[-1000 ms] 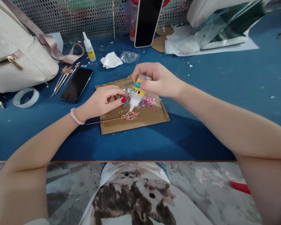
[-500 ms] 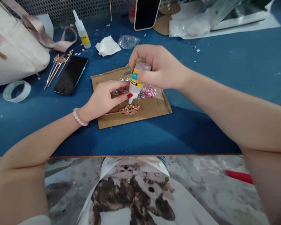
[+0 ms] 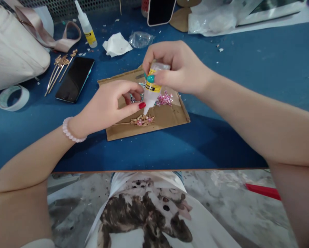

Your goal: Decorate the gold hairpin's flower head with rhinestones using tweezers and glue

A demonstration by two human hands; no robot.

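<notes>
My right hand (image 3: 173, 69) is closed round a glue bottle (image 3: 153, 88), a clear one with a yellow label, tipped so its nozzle points down. Just below the nozzle lies a gold hairpin (image 3: 142, 120) with pink blossoms, its stem running left over a piece of cardboard (image 3: 170, 122). My left hand (image 3: 113, 100) hovers over the cardboard, thumb and fingers apart, with the thumb tip right beside the nozzle; I cannot tell whether they touch. Pink beads or sequins (image 3: 165, 99) lie in a heap behind the bottle. Silvery pieces (image 3: 133, 99) show partly behind my left fingers.
Several gold hairpins (image 3: 57, 70) lie beside a black phone (image 3: 75, 80). A roll of tape (image 3: 13, 97) and a white bag (image 3: 17, 48) are at left. A second glue bottle (image 3: 86, 29), crumpled tissue (image 3: 117, 44) and plastic wrap (image 3: 141, 39) lie behind. Another phone (image 3: 161, 12) stands upright.
The view has shifted slightly. My left hand has moved a little left, and its fingers look more spread from the thumb. The bottle stays tipped over the hairpin in my right hand.
</notes>
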